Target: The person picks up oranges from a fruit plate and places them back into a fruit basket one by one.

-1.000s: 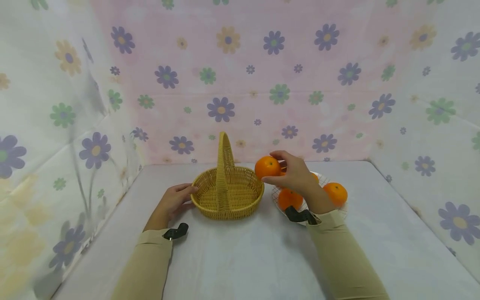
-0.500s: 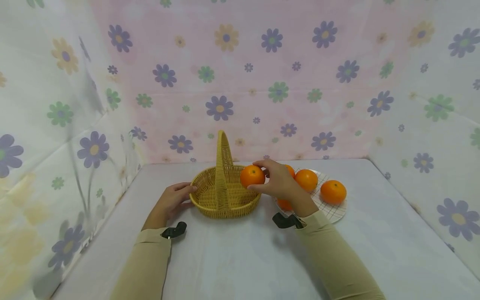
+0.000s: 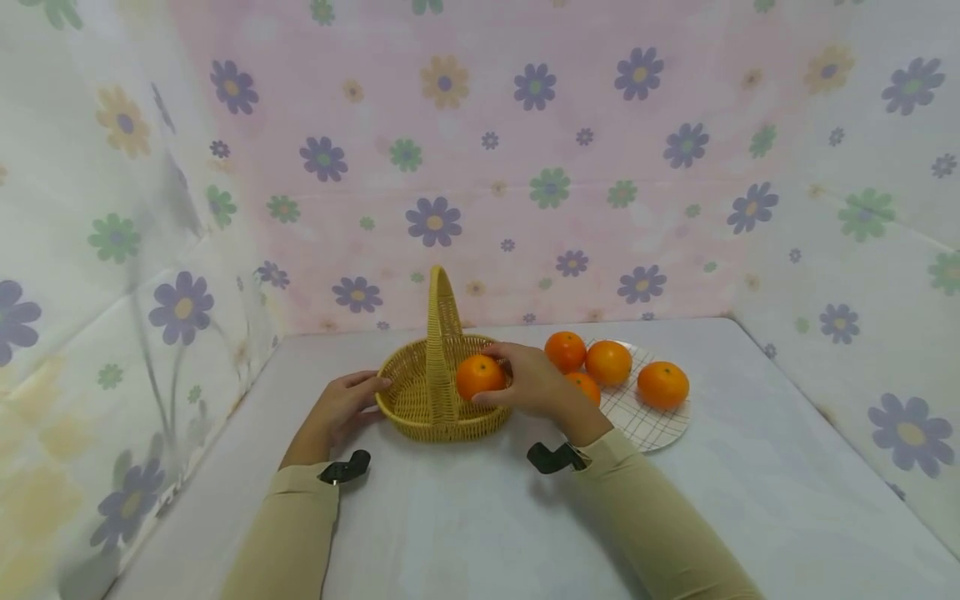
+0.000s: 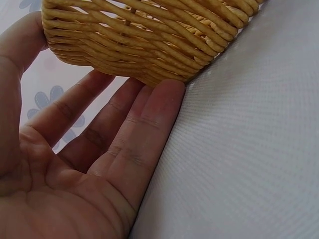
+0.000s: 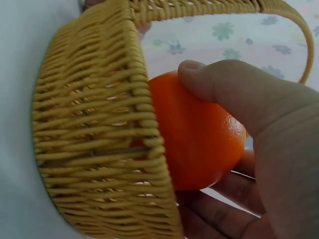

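A yellow wicker basket point(image 3: 450, 429) with a tall arched handle stands on the table. My left hand point(image 3: 340, 412) holds its left side, thumb at the rim and fingers point(image 4: 134, 134) against the outer wall, as the left wrist view shows. Over the basket's right half, my right hand point(image 3: 536, 383) grips an orange point(image 3: 480, 379) between thumb and fingers. The right wrist view has this orange point(image 5: 194, 134) just past the near rim, its lower part hidden by the weave point(image 5: 99, 124). Whether it touches the basket floor cannot be seen.
Right of the basket lies a white plate point(image 3: 645, 429) with a grid pattern, bearing several oranges point(image 3: 663, 385); one is partly behind my right hand. Flowered cloth point(image 3: 495, 167) rises behind and at both sides of the white table point(image 3: 450, 517).
My right hand has carried the orange left and down, from beside the right rim to inside the basket's right half. More of the plate shows. The left hand stays at the basket.
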